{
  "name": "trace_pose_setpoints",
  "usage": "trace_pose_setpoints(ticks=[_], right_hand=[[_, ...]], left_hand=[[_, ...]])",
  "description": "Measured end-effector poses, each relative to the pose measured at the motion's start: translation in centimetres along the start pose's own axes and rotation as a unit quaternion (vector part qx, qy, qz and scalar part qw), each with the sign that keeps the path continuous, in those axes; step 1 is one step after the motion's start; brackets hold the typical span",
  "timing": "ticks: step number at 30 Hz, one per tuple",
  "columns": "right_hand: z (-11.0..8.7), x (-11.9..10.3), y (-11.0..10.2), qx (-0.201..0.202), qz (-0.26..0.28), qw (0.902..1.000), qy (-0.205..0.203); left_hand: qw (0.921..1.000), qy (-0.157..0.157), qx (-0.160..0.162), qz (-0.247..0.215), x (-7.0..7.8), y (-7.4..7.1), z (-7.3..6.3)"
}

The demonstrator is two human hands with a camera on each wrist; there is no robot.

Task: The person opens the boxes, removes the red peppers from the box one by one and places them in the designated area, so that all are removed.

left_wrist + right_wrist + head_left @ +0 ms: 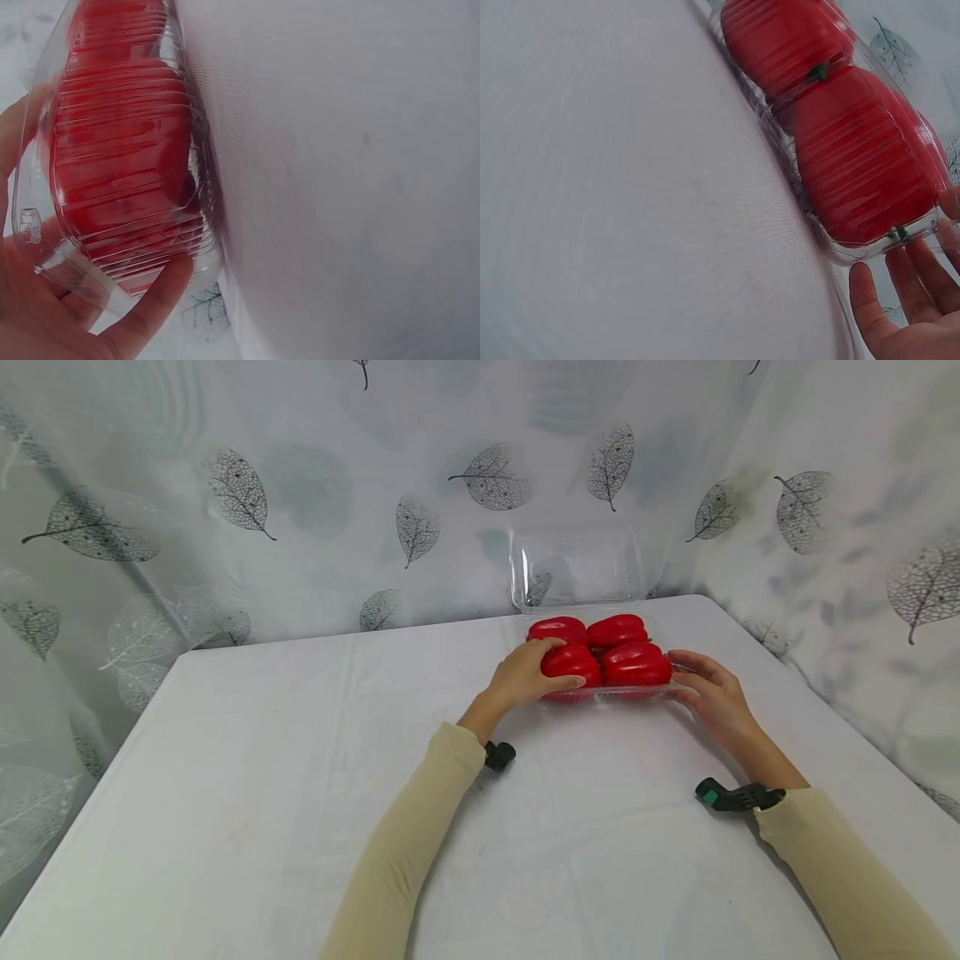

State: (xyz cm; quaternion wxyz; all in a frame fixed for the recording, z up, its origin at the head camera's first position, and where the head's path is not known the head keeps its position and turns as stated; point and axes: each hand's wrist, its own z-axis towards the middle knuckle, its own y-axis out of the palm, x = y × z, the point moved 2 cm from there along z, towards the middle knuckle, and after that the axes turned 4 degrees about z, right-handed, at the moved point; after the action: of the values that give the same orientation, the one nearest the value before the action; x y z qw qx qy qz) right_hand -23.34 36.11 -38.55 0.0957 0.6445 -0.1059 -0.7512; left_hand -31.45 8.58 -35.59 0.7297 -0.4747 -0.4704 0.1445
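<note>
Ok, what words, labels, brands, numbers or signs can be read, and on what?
No readable text in any view.
Clear container, red peppers: no legible label.
Leaf-print backdrop: pattern only, no lettering seen.
Black right-wrist device: green patch; any marking too small to read.

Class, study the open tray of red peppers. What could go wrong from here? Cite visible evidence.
The lid stands open, so the peppers might roll out if the tray tips. It sits close to the far edge of the table; a push could send it over. The left hand and right hand, at opposite ends, might dent its ribbed plastic by squeezing.
</note>
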Motion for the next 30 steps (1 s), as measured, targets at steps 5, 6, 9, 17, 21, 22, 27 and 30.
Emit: trace_pose_setpoints(ticks=[5, 6, 9, 17, 21, 22, 27, 30], right_hand=[[-0.08, -0.04, 0.07, 0.002, 0.0, 1.0, -0.001], [-0.1, -0.05, 0.1, 0.002, 0.001, 1.0, -0.001], [-0.16, -0.1, 0.15, -0.001, 0.006, 1.0, -0.003], [-0.13, 0.01, 0.16, 0.005, -0.017, 0.9998, 0.003], [-0.08, 0.05, 0.17, 0.002, -0.017, 0.9998, 0.0], [-0.08, 0.05, 0.17, 0.003, -0.019, 0.9998, 0.0], [-0.04, 0.05, 0.14, 0.006, -0.026, 0.9996, 0.003], [-0.02, 0.05, 0.12, 0.008, -0.03, 0.9995, 0.004]], left_hand=[[1.0, 0.003, -0.001, -0.002, -0.05, -0.06, -0.05], [1.0, 0.004, -0.001, -0.004, -0.08, -0.06, -0.05], [0.9999, 0.007, -0.003, -0.007, -0.17, -0.05, -0.05], [0.9999, 0.013, -0.006, -0.002, -0.11, -0.18, -0.15], [0.9999, 0.011, -0.007, 0.004, -0.01, -0.37, -0.26], [0.9999, 0.01, -0.007, 0.003, 0.0, -0.4, -0.28], [0.9999, 0.011, -0.007, -0.007, -0.08, -0.39, -0.29], [0.9999, 0.013, -0.006, -0.008, -0.16, -0.36, -0.25]])
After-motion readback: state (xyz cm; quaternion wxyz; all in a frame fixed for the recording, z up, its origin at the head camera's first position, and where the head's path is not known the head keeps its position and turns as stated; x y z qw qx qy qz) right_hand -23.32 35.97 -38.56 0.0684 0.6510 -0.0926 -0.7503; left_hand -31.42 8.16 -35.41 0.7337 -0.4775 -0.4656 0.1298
